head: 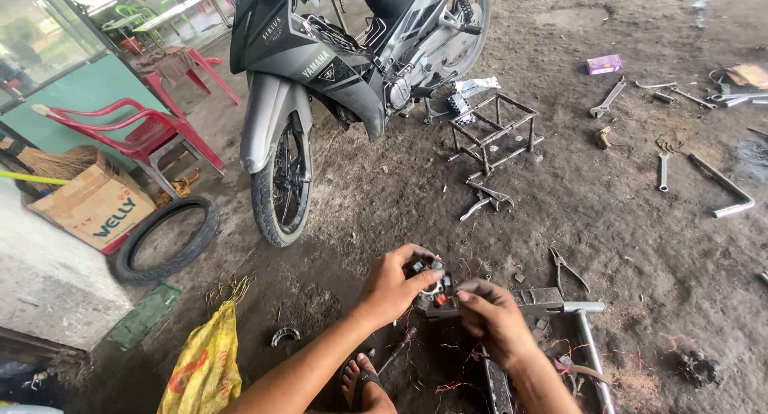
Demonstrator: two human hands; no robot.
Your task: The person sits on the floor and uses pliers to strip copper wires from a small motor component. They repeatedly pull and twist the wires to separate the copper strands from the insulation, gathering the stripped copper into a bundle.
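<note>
While both hands work low in the frame, a grey motorcycle (352,70) stands on the dirt floor (624,222) ahead, front wheel turned toward the camera. Red plastic chair (132,130) to its left, with a cardboard box (96,206) below it and a loose tyre (166,238) lying flat just beside the box. Small square metal frame stand (494,130) sits right of the motorcycle. Yellow sack (204,362) at lower left. Wrenches (610,98) are scattered at upper right; pliers (566,268) lie near the hands. Left hand (392,286) is closed around a small black switch unit (432,284) with red parts, held just above the ground. Right hand (492,318) touches the unit's right side, fingers pinched; what they pinch cannot be told. Thin red wires (448,358) lie below.
</note>
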